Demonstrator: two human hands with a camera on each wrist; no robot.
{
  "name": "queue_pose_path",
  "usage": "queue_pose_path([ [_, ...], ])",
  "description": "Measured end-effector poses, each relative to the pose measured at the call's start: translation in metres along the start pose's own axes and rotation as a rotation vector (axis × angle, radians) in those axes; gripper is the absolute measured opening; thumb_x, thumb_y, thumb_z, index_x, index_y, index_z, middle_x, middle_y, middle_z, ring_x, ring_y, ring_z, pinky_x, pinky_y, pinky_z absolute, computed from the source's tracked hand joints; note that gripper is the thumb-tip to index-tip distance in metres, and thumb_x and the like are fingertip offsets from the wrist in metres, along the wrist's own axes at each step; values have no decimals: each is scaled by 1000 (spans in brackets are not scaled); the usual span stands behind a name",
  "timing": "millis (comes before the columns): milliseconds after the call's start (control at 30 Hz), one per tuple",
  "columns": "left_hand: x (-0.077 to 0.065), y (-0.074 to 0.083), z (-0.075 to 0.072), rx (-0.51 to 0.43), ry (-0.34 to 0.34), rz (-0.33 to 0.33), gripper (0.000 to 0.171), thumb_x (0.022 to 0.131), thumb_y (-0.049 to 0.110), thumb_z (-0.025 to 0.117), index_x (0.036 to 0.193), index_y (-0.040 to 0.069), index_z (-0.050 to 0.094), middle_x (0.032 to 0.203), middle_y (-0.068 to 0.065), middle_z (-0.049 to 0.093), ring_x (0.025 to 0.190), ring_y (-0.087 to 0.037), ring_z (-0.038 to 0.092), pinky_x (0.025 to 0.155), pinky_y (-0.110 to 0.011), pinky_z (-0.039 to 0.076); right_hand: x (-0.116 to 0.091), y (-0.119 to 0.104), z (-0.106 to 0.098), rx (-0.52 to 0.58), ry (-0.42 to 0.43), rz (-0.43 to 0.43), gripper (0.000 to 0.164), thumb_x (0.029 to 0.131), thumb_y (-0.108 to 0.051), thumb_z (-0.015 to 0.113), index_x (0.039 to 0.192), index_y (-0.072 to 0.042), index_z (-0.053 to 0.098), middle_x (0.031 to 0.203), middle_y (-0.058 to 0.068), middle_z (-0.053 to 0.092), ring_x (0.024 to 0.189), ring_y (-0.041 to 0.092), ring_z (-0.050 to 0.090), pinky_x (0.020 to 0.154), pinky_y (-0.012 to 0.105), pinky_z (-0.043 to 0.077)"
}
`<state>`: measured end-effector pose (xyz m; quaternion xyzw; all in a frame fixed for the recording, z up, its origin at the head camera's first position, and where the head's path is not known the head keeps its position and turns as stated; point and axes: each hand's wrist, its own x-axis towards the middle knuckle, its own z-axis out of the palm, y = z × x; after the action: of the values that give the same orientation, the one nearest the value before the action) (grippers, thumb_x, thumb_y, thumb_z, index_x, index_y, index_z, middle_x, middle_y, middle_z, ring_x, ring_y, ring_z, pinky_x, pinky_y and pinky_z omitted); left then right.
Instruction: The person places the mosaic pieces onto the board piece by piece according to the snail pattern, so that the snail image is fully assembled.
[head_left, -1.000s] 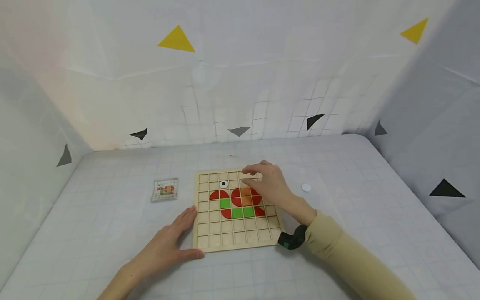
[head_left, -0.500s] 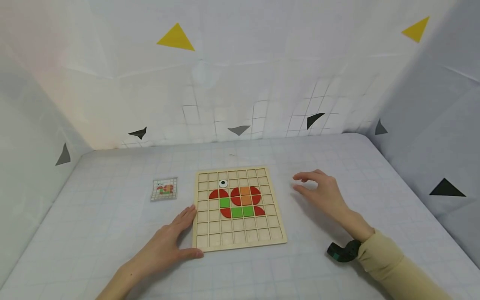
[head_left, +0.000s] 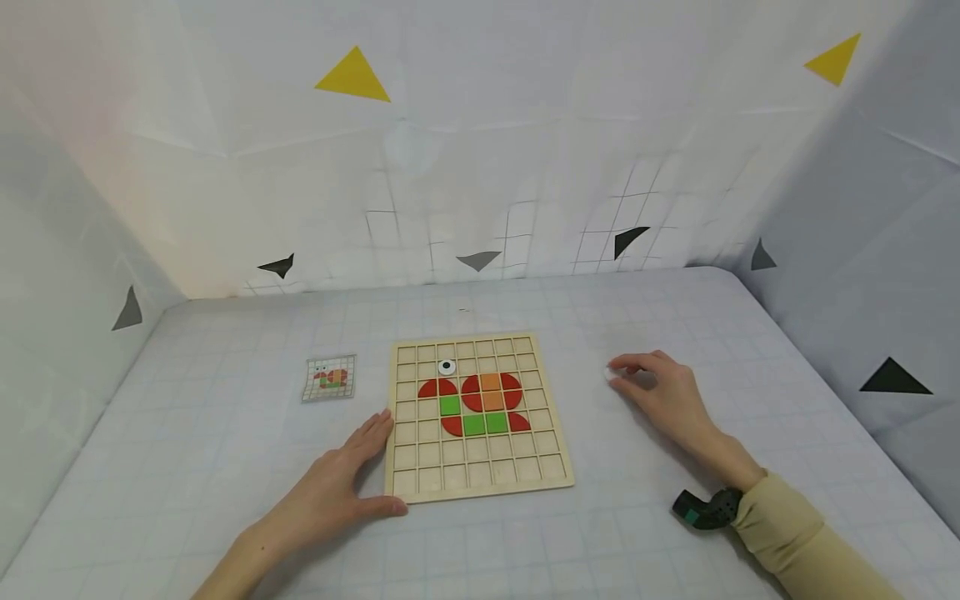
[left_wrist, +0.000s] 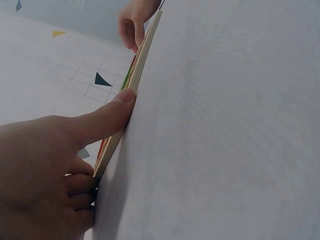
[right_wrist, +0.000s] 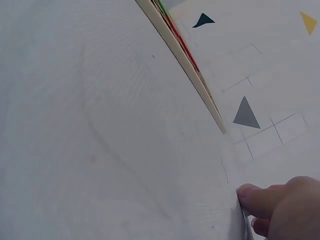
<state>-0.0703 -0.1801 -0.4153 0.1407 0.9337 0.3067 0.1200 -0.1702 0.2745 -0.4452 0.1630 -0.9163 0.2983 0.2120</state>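
A wooden grid board (head_left: 480,492) lies flat on the table, with red, green and orange tiles and a white eye disc (head_left: 447,367) in its cells. Against the board's left edge rests my left hand (head_left: 330,492), fingers extended and thumb at the near left corner. The left wrist view shows that thumb (left_wrist: 112,117) touching the board's side. Off to the right of the board, my right hand (head_left: 666,400) pinches a small white disc (head_left: 608,374) between thumb and fingertips, down at the table. In the right wrist view, the fingers (right_wrist: 265,200) hide most of the disc.
Left of the board lies a small picture card (head_left: 328,379) printed with a similar coloured figure on a grid. White sheeting (head_left: 480,150) with triangle marks encloses the table at the back and sides. A dark device (head_left: 708,508) is on the right wrist.
My right hand has moved from above the board to the right, lowered to the table, and its fingertips have come together on the white disc. My left hand stays at the board.
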Motion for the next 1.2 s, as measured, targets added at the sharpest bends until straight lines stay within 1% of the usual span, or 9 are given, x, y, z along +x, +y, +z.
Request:
queue_pose_path([
  [100,-1,0,0,-1,2,-3,112,70,60,82,158,14,30,165,-1,25,152,-27,23,114,-63,30,0,2,2,12,17,-18,25,81,-6,83,104,-13,76,89,-1,71,84,14,62,72,19,44],
  [233,-1,0,-1,-3,3,-3,112,70,60,82,158,15,30,165,-1,25,152,-27,24,114,-63,31,-1,2,2,42,47,-31,19,86,-7,78,105,-11,76,91,1,73,86,17,66,77,14,44],
  [333,-2,0,-1,-1,7,8,111,70,60,82,158,14,31,165,-1,26,152,-27,24,114,-62,31,-2,1,1,57,72,-20,18,89,-6,74,107,-9,75,94,5,75,88,22,69,82,10,43],
  [433,-2,0,-1,2,12,17,111,71,59,82,158,13,31,165,-2,26,152,-28,25,114,-62,31,-2,2,0,57,75,3,19,91,-7,73,109,-9,75,96,5,75,89,24,69,84,9,42],
  [533,-2,0,-2,3,13,20,111,71,59,82,158,13,31,165,-2,26,152,-28,25,114,-62,31,-2,3,1,49,61,9,21,89,-6,74,110,-11,74,96,4,74,91,22,68,84,13,43],
  [700,-2,-1,-1,3,16,27,110,71,57,82,158,12,31,165,-4,26,152,-29,25,113,-63,32,-3,4,1,43,31,-5,34,83,6,75,111,-12,75,97,3,72,91,17,65,83,19,45],
  [767,-2,-1,-1,2,15,28,110,71,57,83,158,12,31,165,-4,26,152,-29,25,113,-63,32,-3,3,1,42,22,-1,36,80,9,76,111,-12,76,97,3,73,91,17,64,82,20,45],
  [933,-2,0,-2,-4,6,13,110,71,58,83,158,14,31,165,-3,25,152,-29,25,114,-63,31,-3,4,2,49,26,-6,32,78,5,80,105,-11,76,96,1,73,91,15,63,81,24,47],
  [1200,-1,1,-2,-9,-7,3,111,71,59,82,158,14,29,166,-2,24,152,-28,23,114,-63,30,-4,4,1,60,6,-13,33,77,-1,84,108,-13,76,96,0,72,92,17,65,81,19,47],
])
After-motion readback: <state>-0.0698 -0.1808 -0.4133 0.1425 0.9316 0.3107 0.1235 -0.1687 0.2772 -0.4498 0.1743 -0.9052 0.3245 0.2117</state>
